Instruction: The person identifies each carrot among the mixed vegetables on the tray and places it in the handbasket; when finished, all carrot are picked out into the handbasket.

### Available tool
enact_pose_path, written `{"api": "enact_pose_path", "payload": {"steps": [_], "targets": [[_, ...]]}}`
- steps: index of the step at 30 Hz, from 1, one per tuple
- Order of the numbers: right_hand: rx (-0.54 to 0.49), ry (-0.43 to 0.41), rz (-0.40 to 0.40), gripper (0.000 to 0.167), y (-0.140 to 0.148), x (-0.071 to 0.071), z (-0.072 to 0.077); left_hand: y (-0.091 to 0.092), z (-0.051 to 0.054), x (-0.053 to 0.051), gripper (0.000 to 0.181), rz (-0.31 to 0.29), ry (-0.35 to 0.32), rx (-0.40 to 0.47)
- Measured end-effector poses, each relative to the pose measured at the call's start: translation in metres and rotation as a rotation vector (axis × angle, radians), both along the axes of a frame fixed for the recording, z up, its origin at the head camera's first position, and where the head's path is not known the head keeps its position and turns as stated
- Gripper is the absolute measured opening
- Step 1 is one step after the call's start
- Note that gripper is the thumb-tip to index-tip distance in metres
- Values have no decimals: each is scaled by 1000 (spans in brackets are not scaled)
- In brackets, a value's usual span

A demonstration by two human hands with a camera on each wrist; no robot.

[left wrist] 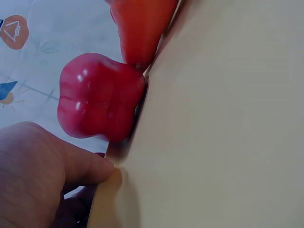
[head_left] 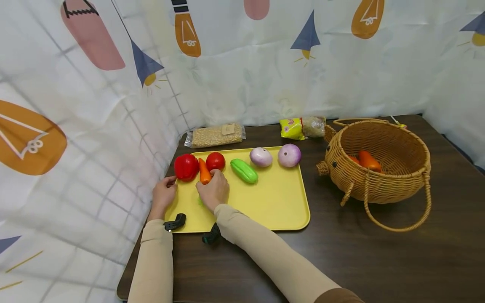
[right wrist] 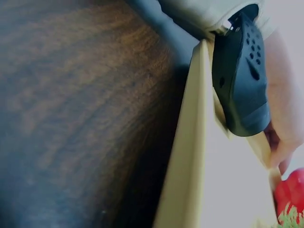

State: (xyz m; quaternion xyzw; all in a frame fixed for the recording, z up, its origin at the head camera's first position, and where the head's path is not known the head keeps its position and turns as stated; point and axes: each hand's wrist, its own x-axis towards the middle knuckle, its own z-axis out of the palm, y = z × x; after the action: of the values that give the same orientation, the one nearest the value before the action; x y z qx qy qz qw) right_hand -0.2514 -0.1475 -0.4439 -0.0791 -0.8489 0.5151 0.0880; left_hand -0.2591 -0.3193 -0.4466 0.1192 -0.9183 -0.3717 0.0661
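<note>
A carrot [head_left: 204, 171] with a green top points away from me on the yellow tray [head_left: 273, 206]. My right hand [head_left: 214, 189] grips it near its leafy end; part of the top shows below the hand. My left hand [head_left: 164, 195] pinches the tray's left rim, thumb on the upper side in the left wrist view. Just beyond that thumb sits a red bell pepper [left wrist: 99, 97], and the carrot's tip [left wrist: 142, 35] comes close to it. A tomato [head_left: 215, 161] lies right of the carrot. The right wrist view shows carrot leaves [right wrist: 290, 216], but not my right hand's fingers.
On the tray are also a green cucumber [head_left: 244, 171] and two purple-white onions [head_left: 289, 155]. A pig-shaped wicker basket [head_left: 398, 185] with orange vegetables [head_left: 369, 161] inside stands to the right. A grain bag [head_left: 216, 135] and a yellow packet [head_left: 292, 128] lie behind.
</note>
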Motion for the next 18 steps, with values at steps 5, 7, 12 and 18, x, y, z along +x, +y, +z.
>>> {"api": "enact_pose_path", "payload": {"steps": [5,7,12,18], "targets": [[-129,-17,15,44,8,6,4,0,1,0,37,-5,-9,-9],[-178,-2,20,42,12,9,5,-1,1,0,37,-6,-5,-14],[-230,72,18,38,23,12,-1,-1,0,-1,38,-9,-3,-13],[-222,150,51,37,37,18,-3,0,1,0,39,-6,-21,-8]]}}
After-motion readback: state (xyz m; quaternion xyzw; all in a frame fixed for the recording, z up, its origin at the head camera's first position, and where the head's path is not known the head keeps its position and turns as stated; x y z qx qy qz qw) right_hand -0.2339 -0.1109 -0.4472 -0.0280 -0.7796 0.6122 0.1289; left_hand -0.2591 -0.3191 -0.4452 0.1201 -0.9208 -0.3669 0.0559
